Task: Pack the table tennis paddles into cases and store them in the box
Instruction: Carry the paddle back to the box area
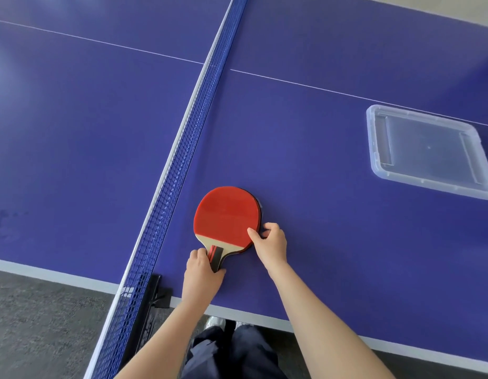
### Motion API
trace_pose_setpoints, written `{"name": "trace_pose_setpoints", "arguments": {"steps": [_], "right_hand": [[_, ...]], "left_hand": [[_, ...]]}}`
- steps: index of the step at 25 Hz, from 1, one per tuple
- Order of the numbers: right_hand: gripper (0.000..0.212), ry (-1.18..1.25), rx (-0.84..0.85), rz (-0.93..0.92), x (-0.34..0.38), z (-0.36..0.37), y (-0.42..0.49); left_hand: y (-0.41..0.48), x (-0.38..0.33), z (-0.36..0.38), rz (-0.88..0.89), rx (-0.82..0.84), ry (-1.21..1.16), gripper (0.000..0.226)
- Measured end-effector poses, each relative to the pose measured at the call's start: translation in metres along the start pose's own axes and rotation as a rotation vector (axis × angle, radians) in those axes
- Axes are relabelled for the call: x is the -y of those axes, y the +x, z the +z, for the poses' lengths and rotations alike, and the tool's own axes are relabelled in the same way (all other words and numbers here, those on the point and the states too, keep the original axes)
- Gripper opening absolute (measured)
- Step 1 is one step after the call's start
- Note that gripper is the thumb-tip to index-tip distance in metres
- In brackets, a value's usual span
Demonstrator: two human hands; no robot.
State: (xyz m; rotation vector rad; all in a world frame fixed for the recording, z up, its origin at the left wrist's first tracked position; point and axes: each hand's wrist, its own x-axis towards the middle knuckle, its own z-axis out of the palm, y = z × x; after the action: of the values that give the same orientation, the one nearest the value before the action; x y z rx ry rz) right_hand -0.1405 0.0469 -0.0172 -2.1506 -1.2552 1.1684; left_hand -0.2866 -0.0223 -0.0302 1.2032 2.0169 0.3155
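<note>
The red paddle [226, 214] lies flat on the blue desk [305, 160], near its front edge and just beside the net [182, 149], which runs from 7 to 12 o'clock of it. Under the blade is a dark layer [260, 212], seen only as a thin rim at 2-3 o'clock; case or 2nd paddle, I cannot tell. L hand [203, 272] is curled round the handle [216, 255] at 6 o'clock. R hand [270, 242] pinches the blade edge at 4 o'clock, thumb on the rubber.

I judge the paddle light & stiff, the rubber grippy but easy to mark, so better to hold by handle and rim, not the face.

The clear plastic box [371, 138] sits at approx. 2 o'clock, well apart, w/ only bare desk between; nothing blocks this way. The net clamp [155, 291] at 7 o'clock is close on the L side, so better to lift away from it.
</note>
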Motion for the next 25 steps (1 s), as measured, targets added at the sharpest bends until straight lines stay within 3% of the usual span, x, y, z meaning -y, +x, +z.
{"name": "trace_pose_setpoints", "arguments": {"steps": [7,13,18,25], "right_hand": [[0.051,-0.052,-0.022,-0.083,-0.004,-0.03,-0.011],[0.052,-0.34,-0.056,-0.222,-0.011,-0.071,-0.036],[0.054,-0.611,-0.087,-0.252,-0.03,-0.12,-0.057],[0.057,-0.694,-0.19,-0.153,-0.065,-0.198,-0.088]], "left_hand": [[-0.007,0.001,-0.034,0.066,0.02,0.101,0.076],[-0.008,-0.029,-0.062,0.44,-0.13,0.413,0.078],[0.0,-0.087,-0.058,0.654,0.041,0.601,0.081],[-0.03,-0.171,-0.02,0.884,0.211,0.805,0.08]]}}
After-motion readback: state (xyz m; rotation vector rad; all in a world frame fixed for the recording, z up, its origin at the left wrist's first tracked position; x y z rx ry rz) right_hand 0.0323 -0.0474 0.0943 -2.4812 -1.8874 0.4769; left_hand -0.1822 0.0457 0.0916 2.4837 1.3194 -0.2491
